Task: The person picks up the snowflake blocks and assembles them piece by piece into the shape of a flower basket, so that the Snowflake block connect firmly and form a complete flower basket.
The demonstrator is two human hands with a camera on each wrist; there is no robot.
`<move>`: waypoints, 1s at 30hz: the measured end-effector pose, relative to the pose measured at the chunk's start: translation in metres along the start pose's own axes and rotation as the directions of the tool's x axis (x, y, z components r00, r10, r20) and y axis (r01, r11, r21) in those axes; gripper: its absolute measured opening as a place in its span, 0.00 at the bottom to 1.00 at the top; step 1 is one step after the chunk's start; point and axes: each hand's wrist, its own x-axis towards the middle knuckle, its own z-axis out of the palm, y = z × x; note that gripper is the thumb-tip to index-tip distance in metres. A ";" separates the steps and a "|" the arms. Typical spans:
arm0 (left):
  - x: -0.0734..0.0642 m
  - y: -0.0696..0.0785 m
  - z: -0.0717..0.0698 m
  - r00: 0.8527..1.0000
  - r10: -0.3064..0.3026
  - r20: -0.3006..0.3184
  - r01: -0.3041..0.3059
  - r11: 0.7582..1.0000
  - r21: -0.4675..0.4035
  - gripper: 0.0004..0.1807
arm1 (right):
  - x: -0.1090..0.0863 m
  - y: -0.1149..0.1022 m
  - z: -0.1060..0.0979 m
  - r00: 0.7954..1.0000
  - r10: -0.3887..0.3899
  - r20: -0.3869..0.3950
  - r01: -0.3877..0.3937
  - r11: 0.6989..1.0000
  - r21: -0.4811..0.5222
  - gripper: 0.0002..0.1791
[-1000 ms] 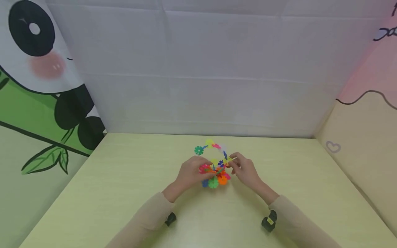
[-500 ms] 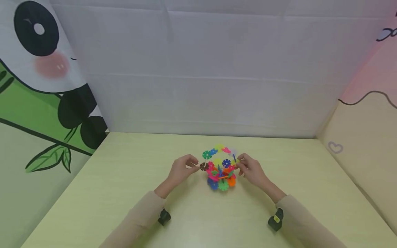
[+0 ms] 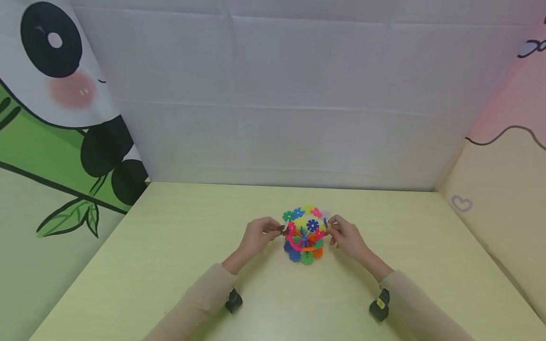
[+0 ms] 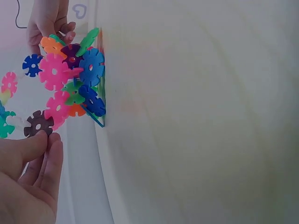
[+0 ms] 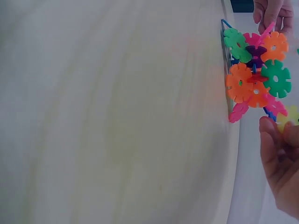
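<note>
A basket-like build of colourful notched plastic discs [image 3: 307, 257], with a looped row of discs over its top, stands on the table ahead. My left hand [image 3: 257, 235] is at its left side, pinching a dark brown disc [image 4: 46, 122] between thumb and fingertips, right at a pink disc [image 4: 57, 108] of the build. On the other side my right hand [image 3: 347, 238] pinches a yellow disc [image 5: 286, 116] near the loop's right end. Pink, orange, green and blue discs cover the body between both hands.
The pale wooden table [image 3: 179, 227] reaches back to a white cloth wall [image 3: 273, 118]. Painted panels stand left and right, a panda face [image 3: 38, 94] on the left one. Each wrist bears a small black camera, such as the right wrist camera [image 3: 379, 308].
My left hand first drew away from the build's front to the left, showing the brown disc, then moved in with it against the side. The loop has tipped toward me. My right hand stayed close by.
</note>
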 end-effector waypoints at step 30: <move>0.023 -0.015 -0.007 0.984 -0.131 -0.121 0.100 0.967 -0.235 0.06 | 0.042 0.003 0.017 0.999 0.002 -0.049 -0.003 1.000 -0.009 0.05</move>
